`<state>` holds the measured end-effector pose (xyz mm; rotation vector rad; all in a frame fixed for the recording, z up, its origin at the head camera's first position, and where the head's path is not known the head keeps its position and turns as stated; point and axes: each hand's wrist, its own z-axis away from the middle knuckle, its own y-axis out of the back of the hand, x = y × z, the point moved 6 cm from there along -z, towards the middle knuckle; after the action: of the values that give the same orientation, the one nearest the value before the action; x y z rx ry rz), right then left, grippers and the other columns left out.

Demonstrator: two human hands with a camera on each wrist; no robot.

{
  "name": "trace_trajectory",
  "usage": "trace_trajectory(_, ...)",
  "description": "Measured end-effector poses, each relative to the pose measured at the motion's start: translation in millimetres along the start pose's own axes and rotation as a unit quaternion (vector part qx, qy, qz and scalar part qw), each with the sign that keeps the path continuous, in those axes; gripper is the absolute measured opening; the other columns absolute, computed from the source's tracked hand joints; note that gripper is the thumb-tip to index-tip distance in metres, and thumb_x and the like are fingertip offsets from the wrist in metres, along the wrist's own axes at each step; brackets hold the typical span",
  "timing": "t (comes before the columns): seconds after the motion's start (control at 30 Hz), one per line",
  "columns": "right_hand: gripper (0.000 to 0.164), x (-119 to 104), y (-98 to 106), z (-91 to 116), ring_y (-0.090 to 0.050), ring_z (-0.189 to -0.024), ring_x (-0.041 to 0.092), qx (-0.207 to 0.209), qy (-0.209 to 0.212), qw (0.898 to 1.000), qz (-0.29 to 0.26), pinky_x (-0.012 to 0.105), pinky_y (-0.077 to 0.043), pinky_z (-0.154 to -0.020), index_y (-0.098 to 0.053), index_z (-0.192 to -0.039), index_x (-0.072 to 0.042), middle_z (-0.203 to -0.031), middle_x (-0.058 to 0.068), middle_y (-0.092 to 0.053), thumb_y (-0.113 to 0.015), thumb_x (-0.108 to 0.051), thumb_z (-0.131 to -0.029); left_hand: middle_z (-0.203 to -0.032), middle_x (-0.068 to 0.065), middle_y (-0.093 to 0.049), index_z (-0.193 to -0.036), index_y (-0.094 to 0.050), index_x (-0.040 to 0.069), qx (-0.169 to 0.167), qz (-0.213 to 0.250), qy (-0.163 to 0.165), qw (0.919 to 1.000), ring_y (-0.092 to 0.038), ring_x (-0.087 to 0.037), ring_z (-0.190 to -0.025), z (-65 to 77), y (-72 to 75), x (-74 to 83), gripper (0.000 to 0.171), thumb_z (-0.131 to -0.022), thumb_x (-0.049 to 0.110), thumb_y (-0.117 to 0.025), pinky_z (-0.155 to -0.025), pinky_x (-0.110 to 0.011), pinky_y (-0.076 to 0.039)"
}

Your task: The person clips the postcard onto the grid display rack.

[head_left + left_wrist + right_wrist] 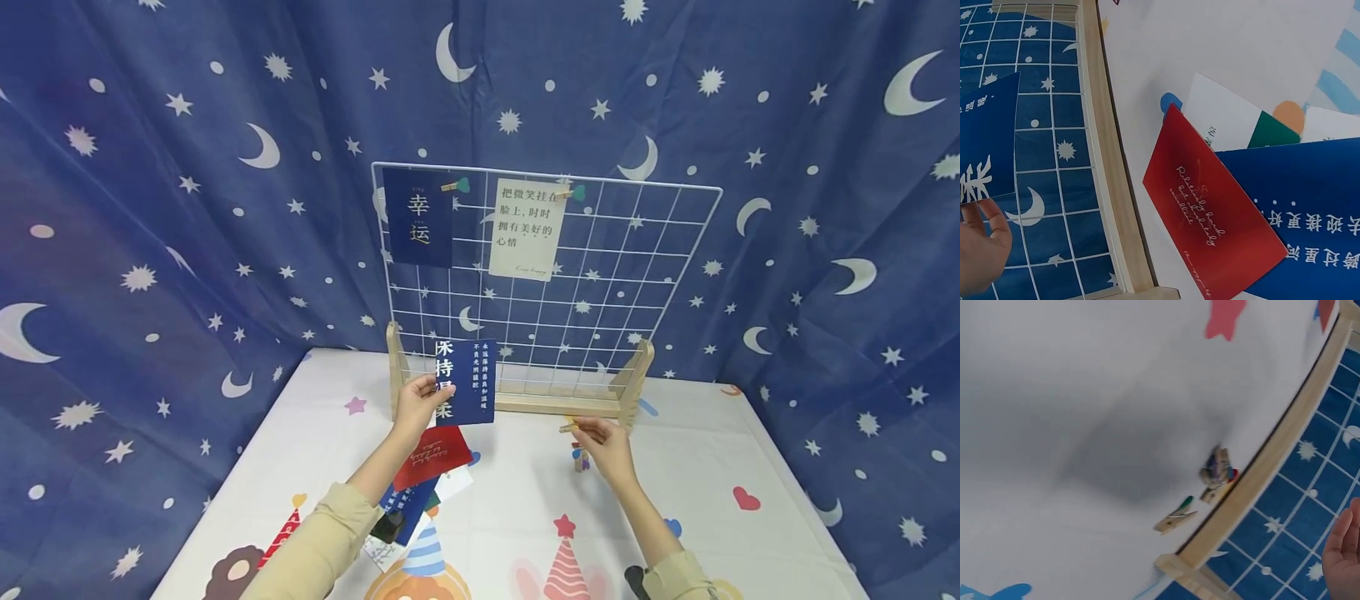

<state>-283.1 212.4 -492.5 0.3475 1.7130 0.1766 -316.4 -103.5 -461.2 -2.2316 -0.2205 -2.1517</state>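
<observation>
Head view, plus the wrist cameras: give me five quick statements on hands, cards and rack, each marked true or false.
1. The left hand holds a blue card. True.
2. The right hand is empty. False: it pinches a small clip.
3. Two cards hang on the wire grid. True.
4. In the head view, the cream card hangs left of the gold-lettered card. False: it hangs to its right.
5. The red card partly overlaps a second blue card. True.

left grip [985,250] holds blue card [988,137] with white characters | behind it, white wire grid [1052,129], wooden bar [1110,137] alongside | on table [1210,37], red card [1216,206] overlaps second blue card [1316,181]; white card [1222,112] partly covered
</observation>
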Motion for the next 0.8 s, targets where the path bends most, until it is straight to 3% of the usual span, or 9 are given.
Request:
trace_trajectory(0.2, 0.021, -17.6, 0.4, 3.4, -0.060, -0.075, -0.010, 0.008, 0.022, 1.000, 0.000, 0.008, -0.051, -0.071, -0.063, -0.103, 0.012, -0.103, 0.030, -0.065, -0.065, 0.003, -0.084, -0.104, -0.020, -0.069, -0.110, -0.063, -0.005, -0.005, 0.007, 0.002, 1.0000, -0.067, -0.011, -0.083, -3.3, -5.0, 2.6, 0.029, -0.085, 0.010, -0.068, -0.081, -0.028, -0.057)
trace_trajectory(0.43, 0.022, -41.1, 3.8, 5.7, -0.059, -0.078, -0.010, 0.030, 0.074, 0.997, -0.009, 0.006, -0.049, -0.073, -0.064, -0.103, 0.013, -0.102, 0.031, -0.065, -0.065, 0.000, -0.085, -0.105, -0.019, -0.070, -0.110, -0.063, -0.004, -0.017, 0.002, 0.005, 0.9998, -0.069, -0.016, -0.087, -7.3, -11.9, 12.3, 0.028, -0.085, 0.009, -0.069, -0.083, -0.032, -0.056)
trace_trajectory(0.67, 0.021, -66.8, 5.3, -1.9, -0.057, -0.081, -0.011, 0.030, 0.090, 0.995, 0.011, 0.004, -0.047, -0.076, -0.064, -0.105, 0.010, -0.103, 0.028, -0.066, -0.063, -0.002, -0.088, -0.105, -0.022, -0.068, -0.110, -0.062, -0.005, -0.017, -0.006, -0.012, 0.9998, -0.062, -0.006, -0.079, -11.7, -17.8, 30.0, 0.031, -0.084, 0.008, -0.069, -0.079, -0.024, -0.056)
trace_trajectory(0.8, 0.021, -89.2, 8.0, -1.3, -0.057, -0.080, -0.009, 0.021, 0.105, 0.994, 0.002, 0.005, -0.047, -0.074, -0.063, -0.105, 0.013, -0.102, 0.031, -0.065, -0.062, 0.002, -0.087, -0.113, -0.024, -0.065, -0.114, -0.059, -0.007, -0.027, -0.013, -0.014, 0.9995, -0.062, -0.015, -0.090, -14.2, -23.2, 38.1, 0.035, -0.084, 0.008, -0.069, -0.085, -0.027, -0.055)
